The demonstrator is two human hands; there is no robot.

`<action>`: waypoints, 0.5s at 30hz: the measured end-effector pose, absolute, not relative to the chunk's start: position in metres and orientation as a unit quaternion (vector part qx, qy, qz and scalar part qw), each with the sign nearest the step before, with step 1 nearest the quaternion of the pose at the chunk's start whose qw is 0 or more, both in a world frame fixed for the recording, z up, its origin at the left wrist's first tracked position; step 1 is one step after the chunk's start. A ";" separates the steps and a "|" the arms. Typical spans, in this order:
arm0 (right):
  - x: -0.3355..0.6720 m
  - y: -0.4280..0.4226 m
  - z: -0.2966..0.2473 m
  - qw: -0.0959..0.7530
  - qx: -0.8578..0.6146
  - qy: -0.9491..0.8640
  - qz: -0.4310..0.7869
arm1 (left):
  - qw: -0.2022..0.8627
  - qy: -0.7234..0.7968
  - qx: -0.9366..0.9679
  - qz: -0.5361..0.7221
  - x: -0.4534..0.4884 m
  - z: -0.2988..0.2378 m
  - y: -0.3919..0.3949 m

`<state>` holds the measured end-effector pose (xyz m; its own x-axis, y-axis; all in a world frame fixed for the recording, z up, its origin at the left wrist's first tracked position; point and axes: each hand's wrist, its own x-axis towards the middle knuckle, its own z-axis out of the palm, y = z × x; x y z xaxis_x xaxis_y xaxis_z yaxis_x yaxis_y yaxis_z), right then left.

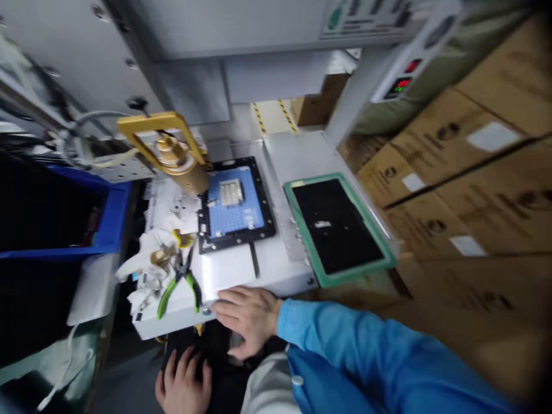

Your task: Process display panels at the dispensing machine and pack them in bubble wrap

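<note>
My right hand (249, 319), in a blue sleeve, lies with its fingers spread at the front edge of the white machine bed (228, 273). Nothing shows in its grasp. Lower down, my left hand (184, 384) rests on dark cloth over my lap, fingers slightly apart and holding nothing visible. Left of the right hand lie pliers (183, 279) with green handles. Behind it is a black-framed fixture (267, 215) with a blue gridded plate (253, 201), and a small silvery block (232, 192) sits on that plate.
A brass-coloured cylinder under a yellow bracket (157, 121) stands by the fixture. At right is a green-rimmed black tray (330, 279), with stacked cardboard boxes (448, 190) beyond. Crumpled white paper (138, 261) lies near the pliers. A blue bin (114, 215) is at left.
</note>
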<state>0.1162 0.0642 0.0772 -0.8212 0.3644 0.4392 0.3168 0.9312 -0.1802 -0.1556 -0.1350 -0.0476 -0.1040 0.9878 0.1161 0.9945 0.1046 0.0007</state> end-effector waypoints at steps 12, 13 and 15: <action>0.102 0.092 0.078 0.116 -0.201 -0.972 0.047 | -0.028 -0.753 -0.654 -0.070 -0.177 -0.061 -0.108; 0.102 0.098 0.081 0.107 -0.202 -0.972 0.051 | -0.040 -0.753 -0.653 -0.077 -0.180 -0.063 -0.107; 0.112 0.118 0.093 0.094 -0.212 -0.971 0.057 | -0.066 -0.750 -0.651 -0.093 -0.180 -0.067 -0.106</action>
<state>0.1125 0.1178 0.0926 -0.8921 0.4229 0.1590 0.4014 0.9034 -0.1510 -0.1795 -0.1059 -0.0669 -0.1426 0.9895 0.0223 0.9650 0.1340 0.2254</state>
